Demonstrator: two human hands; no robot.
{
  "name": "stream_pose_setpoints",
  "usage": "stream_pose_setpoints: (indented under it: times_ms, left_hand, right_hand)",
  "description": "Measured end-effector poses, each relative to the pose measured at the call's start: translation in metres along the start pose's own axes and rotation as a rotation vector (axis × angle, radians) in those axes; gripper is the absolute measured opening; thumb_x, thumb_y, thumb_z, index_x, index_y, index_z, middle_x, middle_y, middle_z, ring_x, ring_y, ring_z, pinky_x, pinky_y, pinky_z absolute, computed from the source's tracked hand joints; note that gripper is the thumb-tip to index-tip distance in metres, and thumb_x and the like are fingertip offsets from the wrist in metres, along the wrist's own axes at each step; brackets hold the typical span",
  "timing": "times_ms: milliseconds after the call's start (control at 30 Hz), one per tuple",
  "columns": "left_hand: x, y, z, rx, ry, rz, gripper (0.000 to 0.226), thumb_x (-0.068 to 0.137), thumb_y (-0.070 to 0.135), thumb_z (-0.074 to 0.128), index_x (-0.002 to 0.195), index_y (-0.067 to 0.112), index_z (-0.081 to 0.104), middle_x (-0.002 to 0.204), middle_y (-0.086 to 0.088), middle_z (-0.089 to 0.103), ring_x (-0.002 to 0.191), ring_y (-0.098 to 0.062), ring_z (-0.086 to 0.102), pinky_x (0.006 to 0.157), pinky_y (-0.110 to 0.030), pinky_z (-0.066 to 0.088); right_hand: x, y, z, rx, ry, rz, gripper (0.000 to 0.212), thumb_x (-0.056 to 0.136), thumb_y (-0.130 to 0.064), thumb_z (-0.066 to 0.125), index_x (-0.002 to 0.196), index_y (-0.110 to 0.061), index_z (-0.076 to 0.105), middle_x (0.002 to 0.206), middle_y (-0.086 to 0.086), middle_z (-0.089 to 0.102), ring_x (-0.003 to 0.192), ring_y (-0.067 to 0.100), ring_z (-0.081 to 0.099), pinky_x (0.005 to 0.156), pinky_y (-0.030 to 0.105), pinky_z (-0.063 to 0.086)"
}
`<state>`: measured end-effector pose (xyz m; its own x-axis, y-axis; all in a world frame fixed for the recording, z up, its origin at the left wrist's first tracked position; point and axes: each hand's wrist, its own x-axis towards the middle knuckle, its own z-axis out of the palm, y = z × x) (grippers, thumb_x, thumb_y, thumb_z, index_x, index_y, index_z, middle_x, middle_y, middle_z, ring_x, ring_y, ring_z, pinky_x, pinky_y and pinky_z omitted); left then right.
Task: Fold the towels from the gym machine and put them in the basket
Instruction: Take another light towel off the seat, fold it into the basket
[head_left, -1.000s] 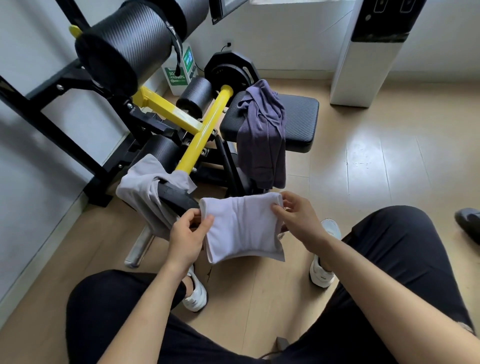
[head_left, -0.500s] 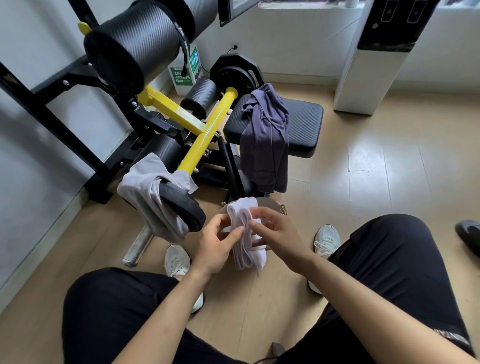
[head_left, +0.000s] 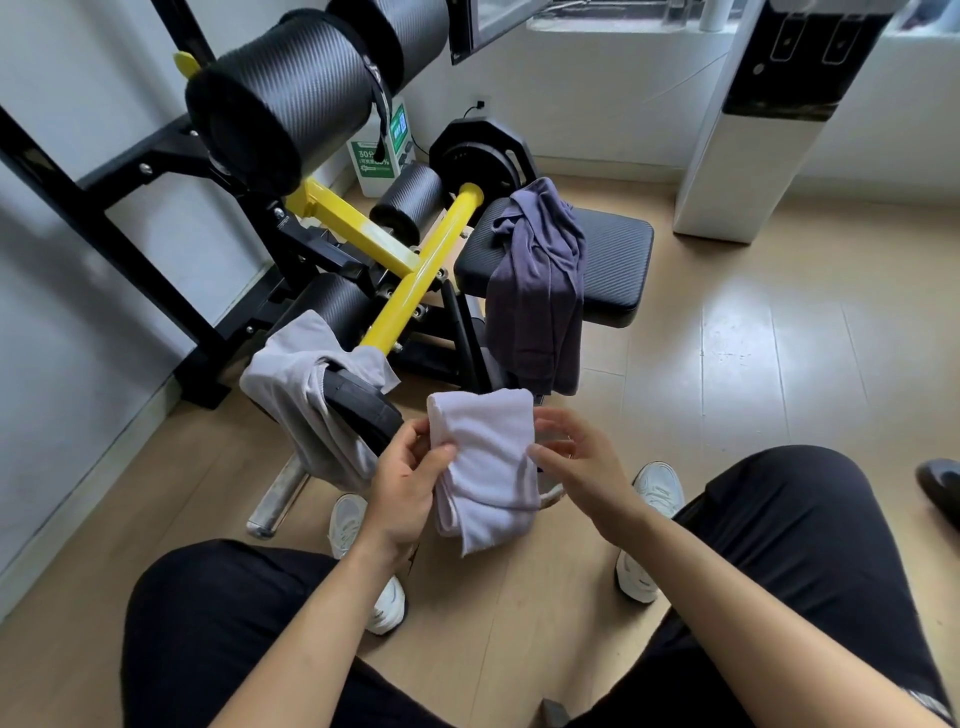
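I sit facing the gym machine (head_left: 415, 280). My left hand (head_left: 410, 488) grips the left edge of a folded pale lilac towel (head_left: 488, 457), thumb on its front. My right hand (head_left: 576, 462) is at the towel's right edge with spread, relaxed fingers whose tips touch the cloth. Behind the towel, on the floor between my feet, a bit of the basket's rim (head_left: 551, 500) shows; the rest is hidden. A grey towel (head_left: 296, 379) hangs over a black weight plate low on the machine. A dark purple towel (head_left: 540, 296) is draped over the black seat pad (head_left: 618, 260).
A white and black cabinet unit (head_left: 748, 145) stands at the back right. Someone's dark shoe (head_left: 941, 491) is at the right edge. Black foam rollers (head_left: 280, 109) jut out at upper left. My knees and white sneakers (head_left: 655, 486) flank the basket on the wooden floor.
The towel, held wide between both hands a second ago, has been folded in half into a narrow bundle. It now hangs from my left hand, and my right hand has loosened at its edge.
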<state>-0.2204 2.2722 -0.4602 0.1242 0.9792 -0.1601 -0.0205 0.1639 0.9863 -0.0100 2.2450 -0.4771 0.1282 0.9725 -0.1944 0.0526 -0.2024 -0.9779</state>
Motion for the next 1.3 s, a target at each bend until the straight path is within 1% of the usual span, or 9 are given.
stream_pose_setpoints:
  times_ms: [200,367,467,733,867,967,1100,1200,1300]
  left_hand:
    - [0.002,0.006,-0.008,-0.225,-0.056,-0.185,0.032,0.092,0.021,0.064,0.123,0.014,0.064,0.119,-0.017,0.068,0.108,-0.03,0.066,0.094,-0.045,0.056]
    - [0.0,0.011,-0.011,-0.197,-0.076,-0.143,0.053,0.091,0.013,0.069,0.138,0.029,0.05,0.119,-0.007,0.07,0.105,-0.023,0.068,0.081,-0.033,0.058]
    - [-0.002,0.009,-0.018,-0.149,-0.18,-0.071,0.073,0.08,0.005,0.072,0.141,0.035,0.045,0.127,-0.002,0.07,0.115,-0.024,0.067,0.093,-0.039,0.056]
    - [-0.003,0.004,-0.015,-0.071,-0.116,-0.031,0.029,0.089,-0.001,0.069,0.109,0.02,0.068,0.119,-0.005,0.072,0.111,-0.024,0.069,0.089,-0.033,0.056]
    - [-0.004,0.006,-0.012,-0.015,-0.1,-0.039,0.028,0.094,-0.005,0.062,0.113,0.015,0.068,0.109,-0.009,0.076,0.102,-0.017,0.071,0.082,-0.021,0.056]
    - [-0.002,0.008,-0.013,0.006,-0.1,-0.054,0.03,0.084,0.016,0.068,0.114,0.014,0.072,0.124,-0.011,0.07,0.114,-0.021,0.066,0.09,-0.028,0.054]
    - [-0.001,0.005,-0.017,0.071,-0.168,-0.078,0.038,0.064,0.041,0.072,0.1,0.028,0.077,0.142,0.008,0.056,0.128,-0.011,0.057,0.104,-0.032,0.048]
    - [0.001,-0.002,-0.019,0.224,-0.213,-0.027,0.028,0.071,0.052,0.077,0.082,0.027,0.074,0.131,0.016,0.058,0.129,-0.019,0.056,0.108,-0.045,0.046]
    - [0.004,-0.007,-0.021,0.24,-0.151,-0.045,0.048,0.075,0.073,0.069,0.073,0.026,0.065,0.11,0.011,0.066,0.121,-0.031,0.061,0.103,-0.059,0.046]
  right_hand:
    - [-0.001,-0.006,-0.002,0.227,-0.26,0.153,0.043,0.095,-0.028,0.067,0.137,-0.028,0.056,0.129,0.006,0.069,0.119,0.03,0.066,0.098,0.061,0.052]
    - [-0.003,-0.013,-0.005,0.275,-0.115,0.107,0.041,0.098,-0.016,0.064,0.136,-0.026,0.053,0.123,0.008,0.07,0.114,0.033,0.068,0.095,0.062,0.054]
    - [0.0,-0.014,-0.008,0.288,-0.039,0.117,0.049,0.096,-0.021,0.066,0.139,-0.035,0.046,0.126,0.01,0.067,0.11,0.033,0.069,0.092,0.059,0.056]
    - [-0.002,-0.016,-0.005,0.322,-0.071,0.166,0.048,0.1,-0.027,0.06,0.143,-0.041,0.044,0.118,0.006,0.069,0.106,0.035,0.071,0.092,0.059,0.056]
    - [-0.004,-0.016,-0.006,0.321,-0.161,0.154,0.055,0.099,-0.025,0.059,0.148,-0.042,0.042,0.12,-0.004,0.069,0.112,0.032,0.069,0.096,0.055,0.056]
    - [-0.006,-0.015,-0.006,0.284,-0.235,0.147,0.044,0.097,-0.023,0.063,0.139,-0.036,0.058,0.138,0.002,0.061,0.119,0.03,0.066,0.1,0.057,0.052]
    - [-0.007,-0.011,-0.004,0.206,-0.245,0.161,0.037,0.094,-0.021,0.069,0.13,-0.031,0.066,0.135,0.009,0.062,0.116,0.033,0.067,0.096,0.063,0.052]
    - [-0.006,-0.009,-0.001,0.208,-0.22,0.179,0.039,0.093,-0.018,0.071,0.13,-0.031,0.066,0.133,0.008,0.061,0.113,0.031,0.068,0.095,0.056,0.056]
    - [-0.007,-0.008,0.002,0.209,-0.198,0.2,0.039,0.092,-0.019,0.071,0.13,-0.029,0.065,0.131,0.002,0.06,0.114,0.029,0.066,0.094,0.048,0.058]
